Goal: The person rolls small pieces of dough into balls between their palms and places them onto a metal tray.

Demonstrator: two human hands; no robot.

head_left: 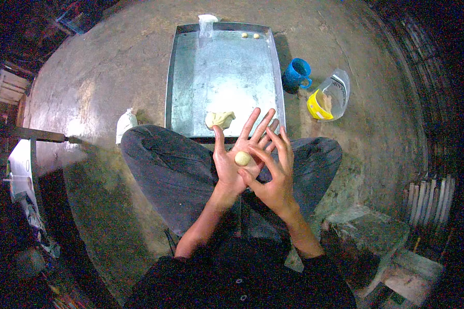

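A small ball of pale dough (242, 158) rests on the upturned palm of my left hand (232, 166), whose fingers are spread. My right hand (276, 174) is beside it, thumb and fingers curved apart around the ball; whether they touch it I cannot tell. Just beyond my left thumb, a larger lump of dough (219, 120) lies at the near end of a rectangular metal tray (224, 73). Two small dough balls (244, 35) sit in the tray's far right corner. A clear plastic bag with white contents (207, 25) hangs over the far rim.
Right of the tray stand a blue plastic mug (297, 73) and an opened clear and yellow bag (328, 98). A white bag (126, 123) is by my left knee. Concrete blocks (413, 270) lie at the lower right, and a wooden beam (42, 134) juts in at left.
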